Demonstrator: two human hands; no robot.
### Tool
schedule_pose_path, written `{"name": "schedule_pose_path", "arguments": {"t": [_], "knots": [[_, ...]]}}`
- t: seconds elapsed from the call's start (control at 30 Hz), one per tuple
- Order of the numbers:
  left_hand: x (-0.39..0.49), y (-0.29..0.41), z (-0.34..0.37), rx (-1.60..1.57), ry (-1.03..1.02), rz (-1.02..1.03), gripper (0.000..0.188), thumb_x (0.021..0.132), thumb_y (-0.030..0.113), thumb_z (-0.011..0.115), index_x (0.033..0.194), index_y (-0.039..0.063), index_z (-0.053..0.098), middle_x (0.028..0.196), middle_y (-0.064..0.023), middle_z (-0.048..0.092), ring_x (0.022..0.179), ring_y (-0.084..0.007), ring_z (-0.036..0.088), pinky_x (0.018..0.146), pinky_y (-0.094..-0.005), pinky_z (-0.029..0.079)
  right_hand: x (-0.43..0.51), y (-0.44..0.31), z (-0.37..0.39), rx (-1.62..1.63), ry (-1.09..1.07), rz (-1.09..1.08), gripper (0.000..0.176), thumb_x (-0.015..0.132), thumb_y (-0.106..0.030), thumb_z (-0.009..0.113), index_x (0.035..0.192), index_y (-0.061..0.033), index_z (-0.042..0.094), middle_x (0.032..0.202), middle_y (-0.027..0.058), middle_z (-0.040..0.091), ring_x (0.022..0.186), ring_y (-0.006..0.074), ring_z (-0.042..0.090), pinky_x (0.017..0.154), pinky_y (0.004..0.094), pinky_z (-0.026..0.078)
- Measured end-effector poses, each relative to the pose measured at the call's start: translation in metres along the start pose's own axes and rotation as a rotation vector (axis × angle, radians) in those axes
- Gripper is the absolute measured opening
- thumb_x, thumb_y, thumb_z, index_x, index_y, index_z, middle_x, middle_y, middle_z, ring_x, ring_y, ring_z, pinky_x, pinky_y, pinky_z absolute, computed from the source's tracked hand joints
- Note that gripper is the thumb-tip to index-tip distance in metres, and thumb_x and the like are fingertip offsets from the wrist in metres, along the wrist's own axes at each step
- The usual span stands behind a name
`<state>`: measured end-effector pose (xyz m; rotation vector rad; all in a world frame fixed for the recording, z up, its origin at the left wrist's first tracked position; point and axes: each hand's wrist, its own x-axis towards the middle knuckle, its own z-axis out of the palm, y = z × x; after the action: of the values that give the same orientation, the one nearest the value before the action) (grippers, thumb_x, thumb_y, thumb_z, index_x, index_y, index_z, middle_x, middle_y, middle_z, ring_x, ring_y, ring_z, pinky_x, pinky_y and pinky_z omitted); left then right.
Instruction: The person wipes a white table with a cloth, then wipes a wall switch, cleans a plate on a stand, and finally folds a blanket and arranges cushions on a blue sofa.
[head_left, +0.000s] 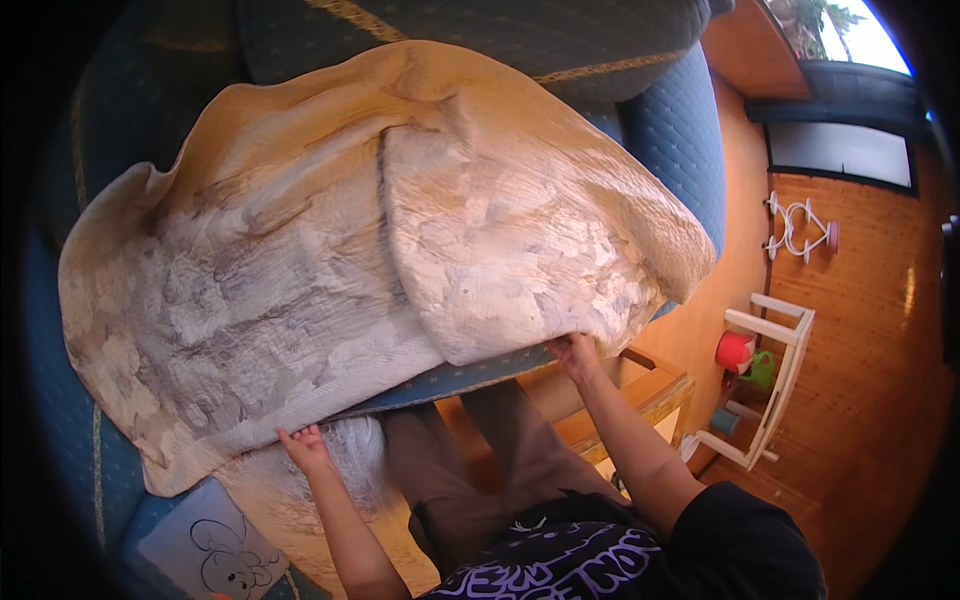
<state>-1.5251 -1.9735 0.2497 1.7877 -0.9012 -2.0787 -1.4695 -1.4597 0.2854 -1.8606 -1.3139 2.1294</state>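
Observation:
A large quilted cover (300, 262), cream to tan with a pale floral pattern, lies spread in loose folds over a blue patterned sofa (679, 150). Part of its right side is folded over on itself. At its near edge, left of centre, my left hand (306, 446) holds the hem between thumb and fingers. My right hand (577, 356) grips the near edge of the folded part farther right, its fingertips partly hidden under the fabric. Between the hands the front edge of the blue seat shows below the cover.
A second quilted piece (300, 495) and a white cushion with a cartoon drawing (217, 544) lie at lower left. A wooden table (660, 397) stands beside my right forearm. Farther right are a white frame (787, 375) holding toys and a small white stool (802, 229).

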Motion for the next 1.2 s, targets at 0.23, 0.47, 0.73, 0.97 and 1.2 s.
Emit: {"name": "schedule_pose_path", "arguments": {"t": [0.23,0.47,0.73,0.97,1.2], "knots": [[0.01,-0.05,0.017,-0.186,-0.267,-0.284,0.041,0.088,0.028,0.048,0.122,0.006,0.046,0.125,-0.0121,0.048,0.115,-0.0295,0.045,0.094,-0.0481,0.039,0.048,-0.137,0.02,-0.533,-0.002,-0.741,0.034,0.079,-0.018,0.064,0.106,0.0006,0.055,0.099,0.0075,0.057,0.089,0.0154,0.052,0.08,0.0271,0.042],[-0.073,-0.065,0.108,0.016,-0.3,-0.323,0.051,0.086,0.04,0.044,0.126,0.007,0.043,0.13,-0.0135,0.043,0.119,-0.0351,0.038,0.096,-0.0563,0.031,0.089,-0.183,0.046,-0.866,0.05,-1.113,0.034,0.079,-0.023,0.063,0.11,-0.009,0.059,0.115,0.0185,0.054,0.108,0.029,0.052,0.09,0.0316,0.04],[-0.113,-0.083,0.149,-0.025,-0.583,-0.426,0.058,0.086,0.043,0.042,0.132,0.008,0.034,0.137,-0.015,0.032,0.125,-0.0362,0.03,0.099,-0.058,0.025,0.063,-0.051,-0.025,-0.205,0.22,-0.032,0.039,0.082,-0.029,0.062,0.112,-0.0072,0.051,0.106,0.0064,0.054,0.094,0.0195,0.054,0.07,0.0342,0.047],[-0.104,-0.098,0.167,-0.019,-0.507,-0.377,0.059,0.085,0.043,0.043,0.132,0.008,0.035,0.137,-0.0149,0.032,0.125,-0.0369,0.029,0.101,-0.0584,0.021,0.119,-0.109,-0.032,0.012,0.265,0.005,0.065,0.08,-0.04,0.062,0.128,-0.0061,0.034,0.132,0.0123,0.034,0.113,0.0307,0.04,0.082,0.0434,0.043],[-0.068,-0.092,0.163,0.059,-0.361,-0.1,0.044,0.087,0.027,0.048,0.127,0.009,0.041,0.129,-0.0098,0.043,0.118,-0.0283,0.041,0.1,-0.0473,0.031,0.126,-0.101,-0.053,0.298,0.235,0.065,0.039,0.083,-0.027,0.059,0.115,-0.0082,0.045,0.113,0.0123,0.05,0.103,0.0291,0.049,0.084,0.0429,0.044]]}}
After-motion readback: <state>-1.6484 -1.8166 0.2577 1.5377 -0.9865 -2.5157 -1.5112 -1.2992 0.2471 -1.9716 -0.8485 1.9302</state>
